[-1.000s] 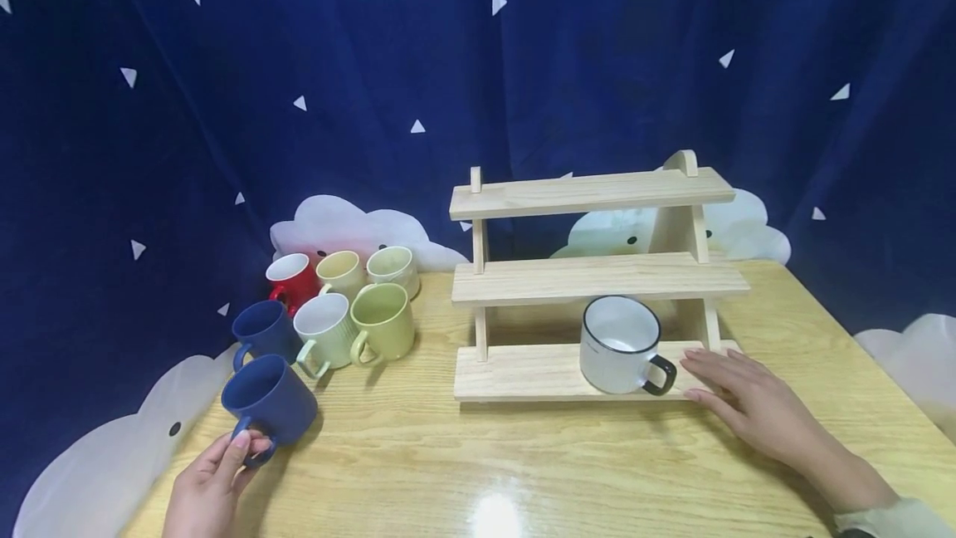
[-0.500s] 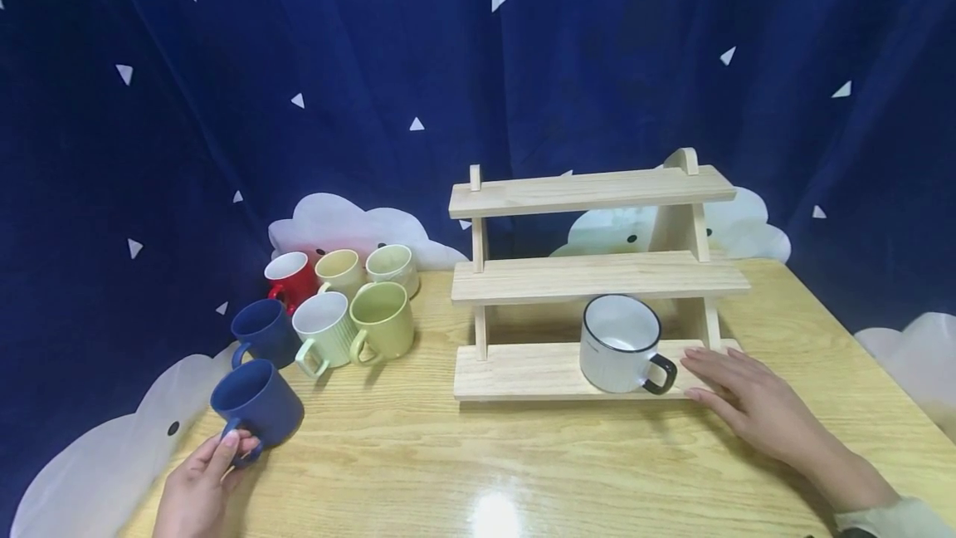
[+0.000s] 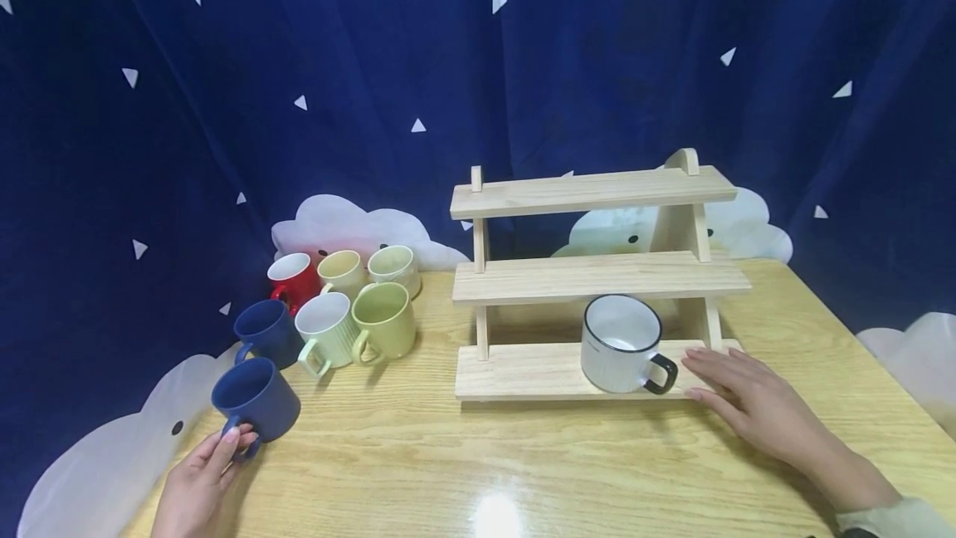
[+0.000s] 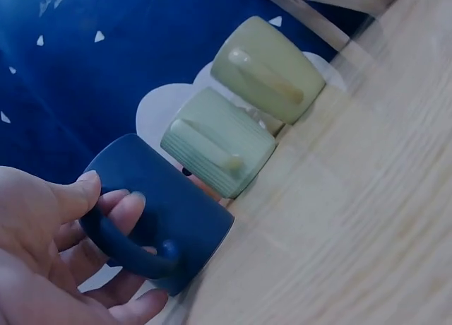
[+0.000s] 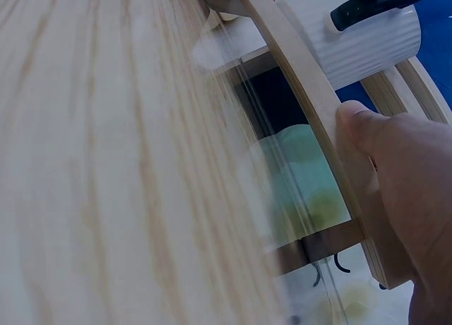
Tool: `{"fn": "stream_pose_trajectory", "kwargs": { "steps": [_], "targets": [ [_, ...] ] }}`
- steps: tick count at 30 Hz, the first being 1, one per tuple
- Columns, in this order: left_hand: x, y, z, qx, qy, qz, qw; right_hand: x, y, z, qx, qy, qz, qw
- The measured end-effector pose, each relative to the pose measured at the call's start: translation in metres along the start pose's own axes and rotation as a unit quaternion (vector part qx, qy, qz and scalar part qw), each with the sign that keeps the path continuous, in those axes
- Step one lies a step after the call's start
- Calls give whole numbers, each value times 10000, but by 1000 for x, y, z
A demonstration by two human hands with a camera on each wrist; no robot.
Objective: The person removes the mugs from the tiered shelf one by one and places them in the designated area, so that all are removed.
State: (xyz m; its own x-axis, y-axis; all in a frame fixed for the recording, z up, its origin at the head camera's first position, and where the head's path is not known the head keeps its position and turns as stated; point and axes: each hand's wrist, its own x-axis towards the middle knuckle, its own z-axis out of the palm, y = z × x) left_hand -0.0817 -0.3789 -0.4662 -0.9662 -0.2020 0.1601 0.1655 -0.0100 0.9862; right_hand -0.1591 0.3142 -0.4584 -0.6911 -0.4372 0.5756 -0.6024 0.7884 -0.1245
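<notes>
My left hand (image 3: 196, 480) pinches the handle of a dark blue mug (image 3: 263, 401) at the front of the mug group. In the left wrist view, the thumb and fingers curl round that handle, and the mug is upright on or just over the table; I cannot tell which. My right hand (image 3: 758, 405) rests on the right end of the bottom board of a three-tier wooden shelf (image 3: 523, 372). Its thumb (image 5: 353, 113) touches the board's front edge in the right wrist view. Beside it on that board stands a white mug (image 3: 616, 355) with black rim and handle.
Behind the held mug stand a second blue mug (image 3: 265, 335), a ribbed pale green mug (image 3: 329, 330), and an olive-green mug (image 3: 384, 322). Farther back are a red mug (image 3: 295, 279), a yellow mug (image 3: 343, 271) and a cream mug (image 3: 396, 266). A blue curtain (image 3: 373, 65) hangs behind.
The left hand has shifted the blue mug a little to the left, mostly in the first half second. The right hand and the shelf have stayed still.
</notes>
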Motion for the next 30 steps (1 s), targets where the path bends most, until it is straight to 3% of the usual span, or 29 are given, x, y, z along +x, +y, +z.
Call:
{"fn": "stream_pose_trajectory", "kwargs": {
  "steps": [2, 4, 7, 10, 13, 15, 21, 24, 28, 30],
  "targets": [
    [0, 1, -1, 474, 279, -130, 9984, 0, 0, 0, 8, 2, -2, 10000],
    [-1, 3, 1, 1192, 773, -245, 9896, 0, 0, 1, -6, 7, 17, 10000],
    [-1, 10, 8, 2326, 1544, -517, 9589, 0, 0, 1, -22, 13, 28, 10000],
    [-1, 22, 21, 3081, 1996, -432, 9292, 1, 0, 1, -31, 19, 36, 10000],
    [0, 36, 38, 3221, 2025, -202, 9246, 1, 0, 1, -23, 8, 39, 10000],
    [0, 44, 50, 3247, 1888, -10, 9268, 1, 0, 0, -8, 9, 54, 10000],
    [3, 53, 75, 3233, 1260, 30, 9379, -1, 1, 1, 37, 26, 81, 10000],
    [2, 54, 80, 3419, 1211, 210, 9317, -1, 0, 0, 27, 9, 61, 10000],
    [-1, 55, 87, 3821, 1408, 619, 9112, -1, 0, 0, 45, 8, 39, 10000],
    [-2, 59, 93, 3856, 1368, 747, 9094, -1, 1, 0, 47, 18, 46, 10000]
  ]
}}
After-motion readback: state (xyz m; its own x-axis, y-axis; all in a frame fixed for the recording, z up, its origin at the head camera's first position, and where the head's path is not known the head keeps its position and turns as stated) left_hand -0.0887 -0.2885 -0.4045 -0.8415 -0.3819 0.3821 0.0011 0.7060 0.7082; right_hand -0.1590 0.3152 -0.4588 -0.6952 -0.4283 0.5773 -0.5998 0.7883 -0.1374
